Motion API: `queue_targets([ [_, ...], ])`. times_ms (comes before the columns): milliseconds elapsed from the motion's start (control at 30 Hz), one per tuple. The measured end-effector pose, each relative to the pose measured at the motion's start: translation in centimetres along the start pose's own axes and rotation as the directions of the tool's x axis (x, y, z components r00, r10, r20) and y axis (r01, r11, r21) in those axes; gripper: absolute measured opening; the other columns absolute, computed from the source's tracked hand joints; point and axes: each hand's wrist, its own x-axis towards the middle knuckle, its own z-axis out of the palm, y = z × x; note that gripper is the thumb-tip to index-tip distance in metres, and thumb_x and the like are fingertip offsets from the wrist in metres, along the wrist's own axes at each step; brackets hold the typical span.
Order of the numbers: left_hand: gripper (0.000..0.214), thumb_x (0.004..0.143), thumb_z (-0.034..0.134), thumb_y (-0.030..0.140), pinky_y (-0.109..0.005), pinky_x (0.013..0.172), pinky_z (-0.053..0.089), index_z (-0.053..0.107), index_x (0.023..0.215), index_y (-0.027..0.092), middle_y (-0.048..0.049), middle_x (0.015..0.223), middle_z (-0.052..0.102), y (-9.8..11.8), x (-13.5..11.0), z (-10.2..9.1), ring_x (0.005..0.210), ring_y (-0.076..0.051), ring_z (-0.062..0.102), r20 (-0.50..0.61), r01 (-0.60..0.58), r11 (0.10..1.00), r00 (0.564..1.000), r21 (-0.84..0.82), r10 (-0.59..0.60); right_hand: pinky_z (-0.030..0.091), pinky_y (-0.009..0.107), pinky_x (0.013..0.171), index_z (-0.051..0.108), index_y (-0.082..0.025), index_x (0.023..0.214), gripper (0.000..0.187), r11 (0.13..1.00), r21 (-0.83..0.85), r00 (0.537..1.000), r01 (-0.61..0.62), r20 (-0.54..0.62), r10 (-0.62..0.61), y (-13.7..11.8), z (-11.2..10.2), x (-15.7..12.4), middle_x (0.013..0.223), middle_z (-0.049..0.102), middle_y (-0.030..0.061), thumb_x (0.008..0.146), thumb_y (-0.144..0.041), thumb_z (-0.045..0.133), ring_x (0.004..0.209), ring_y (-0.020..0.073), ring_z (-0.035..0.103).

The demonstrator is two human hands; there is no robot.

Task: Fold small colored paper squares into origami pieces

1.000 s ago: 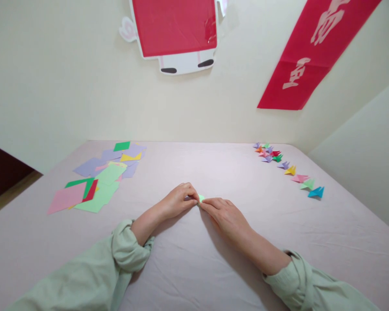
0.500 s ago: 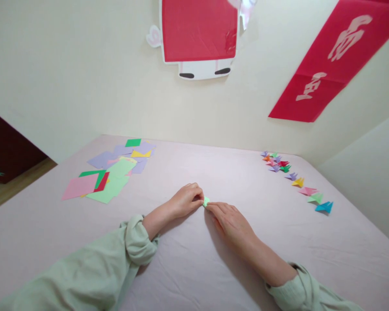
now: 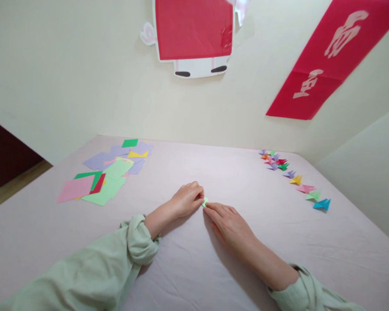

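Observation:
A small folded light green paper piece (image 3: 205, 201) lies on the pale pink cloth (image 3: 188, 259) in the middle. My left hand (image 3: 188, 200) is curled, its fingertips pinching the left side of the piece. My right hand (image 3: 228, 222) lies flat on the cloth with its fingertips pressing on the piece from the right. Most of the paper is hidden under the fingers. Both sleeves are light green and rolled up.
Loose coloured paper sheets (image 3: 106, 175) lie spread at the back left. A row of several small folded paper figures (image 3: 291, 177) runs along the back right, ending with a blue one (image 3: 322, 204). Red posters hang on the wall behind.
The view has shifted slightly. Both hands stay on the small green paper at the same spot, with only small finger movements.

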Motion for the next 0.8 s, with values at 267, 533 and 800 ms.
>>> queue_targets([
  [267, 0.009, 0.08, 0.052, 0.014, -0.026, 0.067, 0.042, 0.056, 0.073, 0.018, -0.0031, 0.082, 0.056, 0.15, 0.01, 0.2, 0.074, -0.015, 0.052, -0.017, 0.001, 1.0, 1.0, -0.012, -0.001, 0.049, 0.042, 0.096, 0.059, -0.016, 0.124, 0.041, 1.0, 0.024, 1.0, -0.003, 0.006, 0.003, 0.08, 0.0, -0.1, 0.128, 0.061, 0.0135, 0.086, -0.005, 0.048, 0.116, 0.0218, 0.058],
  [533, 0.011, 0.082, 0.051, 0.013, -0.026, 0.067, 0.041, 0.055, 0.073, 0.018, -0.0036, 0.083, 0.055, 0.25, 0.02, 0.37, 0.074, -0.015, 0.052, -0.02, 0.01, 1.0, 1.0, 0.006, -0.01, 0.047, 0.041, 0.097, 0.057, -0.016, 0.124, 0.042, 0.999, 0.04, 0.999, -0.014, 0.038, 0.012, 0.15, 0.08, -0.24, 0.13, 0.06, 0.0126, 0.085, -0.004, 0.047, 0.118, 0.0218, 0.056],
  [800, 0.012, 0.083, 0.049, 0.013, -0.027, 0.069, 0.042, 0.054, 0.073, 0.018, -0.0038, 0.085, 0.055, 0.48, -0.11, 0.61, 0.075, -0.015, 0.052, -0.035, 0.014, 1.0, 0.999, 0.009, -0.014, 0.046, 0.041, 0.099, 0.056, -0.015, 0.126, 0.044, 0.999, 0.031, 0.998, -0.025, 0.052, 0.023, 0.02, 0.15, -0.26, 0.133, 0.058, 0.0131, 0.084, -0.004, 0.047, 0.121, 0.0227, 0.054],
])
